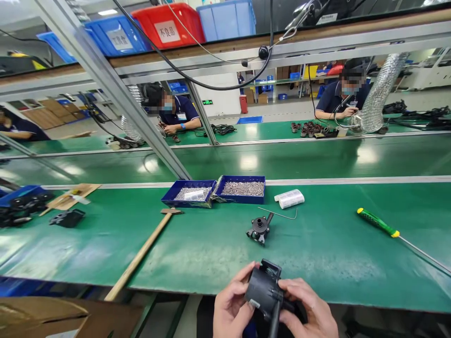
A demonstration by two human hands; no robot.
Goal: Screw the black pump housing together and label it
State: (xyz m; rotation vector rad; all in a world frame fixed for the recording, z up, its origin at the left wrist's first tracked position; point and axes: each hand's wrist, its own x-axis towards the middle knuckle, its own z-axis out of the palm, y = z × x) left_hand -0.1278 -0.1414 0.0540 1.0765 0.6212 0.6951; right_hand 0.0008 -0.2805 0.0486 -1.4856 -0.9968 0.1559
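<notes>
Your L hand [230, 305] and R hand [312, 312] are both holding one blk housing [262, 292], low in view at the near edge of the grn bench [324, 253]; fingers are curling round it from either side, neither hand free. Key relation: the housing is sitting btwn the hands, i.e. to the R of your L palm and to the L of your R palm, so neither is clearly nearer. L fingers and thumb are bearing on the rounded barrel side; R fingers and thumb are gripping the opp. side, near the stem [275, 321]. The stem is pointing down the view, twd your body; the barrel's long axis is partly hidden by fingers, exact dir. cannot be told. A blk pump-like part [260, 226] is lying on the bench ahead of the housing, apart from both hands; L fingertips are resting nearer to it. Its round face is turning up; its spout is pointing away and R, twd a bent wire [282, 215]. Farther off, two blue trays [241, 199] are holding small metal pcs. A hammer [137, 258] is lying well L, handle running twd you; a grn-handled screwdriver [378, 222] is lying well R.
</notes>
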